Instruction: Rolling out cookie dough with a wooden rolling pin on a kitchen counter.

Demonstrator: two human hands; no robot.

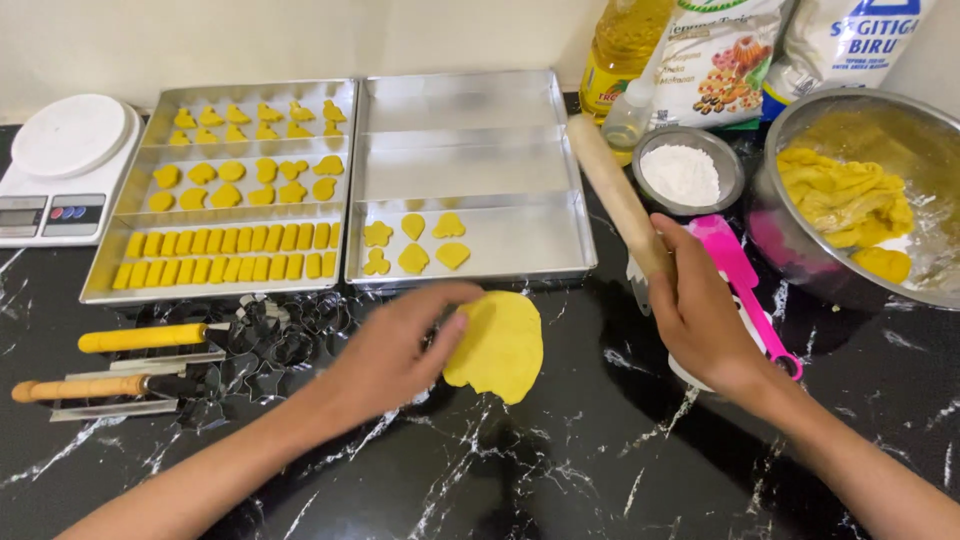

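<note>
On a black marbled surface (560, 470), the left hand (395, 350) rests flat, fingers open, on a flattened yellow dough piece (500, 345) just below the baking trays (470, 170). The right hand (700, 315) closes its grip around a wooden rolling pin (615, 190). The dough looks soft and easily torn, best lifted by supporting its edge from beneath.

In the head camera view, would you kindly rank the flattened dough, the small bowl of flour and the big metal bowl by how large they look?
1. Big metal bowl, cut off at the frame edge.
2. Flattened dough, under the left hand.
3. Small bowl of flour.
The dough lies nearer the camera, so its lead over the flour bowl is unsure.
</note>
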